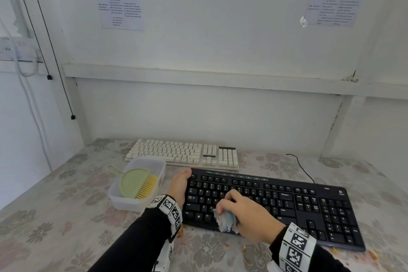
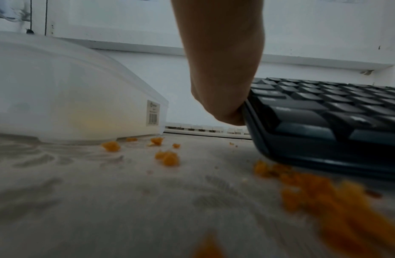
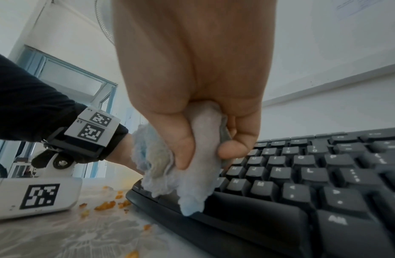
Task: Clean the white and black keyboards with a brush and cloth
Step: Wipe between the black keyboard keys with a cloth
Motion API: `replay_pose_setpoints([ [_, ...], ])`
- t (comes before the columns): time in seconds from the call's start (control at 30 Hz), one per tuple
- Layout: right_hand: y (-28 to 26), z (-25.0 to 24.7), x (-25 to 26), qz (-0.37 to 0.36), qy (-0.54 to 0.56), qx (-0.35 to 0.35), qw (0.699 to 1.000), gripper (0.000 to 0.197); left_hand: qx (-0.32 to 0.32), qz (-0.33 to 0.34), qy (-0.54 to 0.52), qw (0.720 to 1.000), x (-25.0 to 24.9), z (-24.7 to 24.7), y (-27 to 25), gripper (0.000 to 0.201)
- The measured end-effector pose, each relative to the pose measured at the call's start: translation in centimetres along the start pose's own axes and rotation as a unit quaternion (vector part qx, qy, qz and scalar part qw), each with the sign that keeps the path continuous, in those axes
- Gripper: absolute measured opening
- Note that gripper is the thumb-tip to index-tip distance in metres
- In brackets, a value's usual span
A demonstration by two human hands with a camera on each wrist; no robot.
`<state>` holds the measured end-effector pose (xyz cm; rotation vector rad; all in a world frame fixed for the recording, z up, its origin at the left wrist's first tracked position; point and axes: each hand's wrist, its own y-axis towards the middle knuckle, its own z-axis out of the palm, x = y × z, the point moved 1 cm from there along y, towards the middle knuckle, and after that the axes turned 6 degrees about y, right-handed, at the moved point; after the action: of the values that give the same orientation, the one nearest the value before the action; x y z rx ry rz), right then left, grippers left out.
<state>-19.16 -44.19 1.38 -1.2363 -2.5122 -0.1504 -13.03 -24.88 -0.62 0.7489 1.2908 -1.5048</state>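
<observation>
A black keyboard [image 1: 287,201] lies in front of me on the flowered tablecloth, with a white keyboard [image 1: 183,153] behind it. My right hand [image 1: 247,216] grips a crumpled pale blue cloth [image 1: 227,219] and presses it on the lower left keys near the space bar; the right wrist view shows the cloth [image 3: 192,183] bunched between thumb and fingers over the black keyboard [image 3: 302,183]. My left hand [image 1: 180,183] holds the black keyboard's left end, thumb at the top corner. In the left wrist view the left hand [image 2: 223,87] touches the keyboard's edge [image 2: 249,118]. A green brush with yellow bristles [image 1: 138,183] lies in a plastic tub.
The translucent plastic tub [image 1: 154,163] stands just left of the black keyboard, close to my left wrist. Orange crumbs [image 2: 167,158] lie on the tablecloth [image 1: 55,216] along the keyboard's front and left edges. A black cable [image 1: 301,166] runs from the keyboard's back. A white wall rises behind.
</observation>
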Motion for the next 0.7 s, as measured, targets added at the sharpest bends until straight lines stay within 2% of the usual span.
replay_pose_setpoints([
  [0.17,0.5,0.0,0.8,-0.021,-0.004,0.022,1.000,0.061,0.000,0.001,0.012,1.000,0.1,-0.2,0.1,0.033],
  [0.33,0.8,0.0,1.6,-0.035,0.001,0.029,0.999,0.043,0.001,0.006,0.015,1.000,0.3,-0.4,0.3,0.032],
  [0.43,1.1,-0.1,1.9,-0.035,-0.007,0.044,0.998,0.045,0.002,0.002,0.012,1.000,0.3,-0.4,0.4,0.031],
  [0.6,3.1,-0.1,2.3,0.012,0.037,-0.069,0.997,0.071,-0.004,0.006,0.006,1.000,0.3,-0.5,0.5,0.031],
  [0.7,4.7,-0.2,2.8,0.053,0.045,-0.108,0.992,0.065,-0.009,0.000,-0.003,1.000,0.4,-0.6,0.9,0.032],
])
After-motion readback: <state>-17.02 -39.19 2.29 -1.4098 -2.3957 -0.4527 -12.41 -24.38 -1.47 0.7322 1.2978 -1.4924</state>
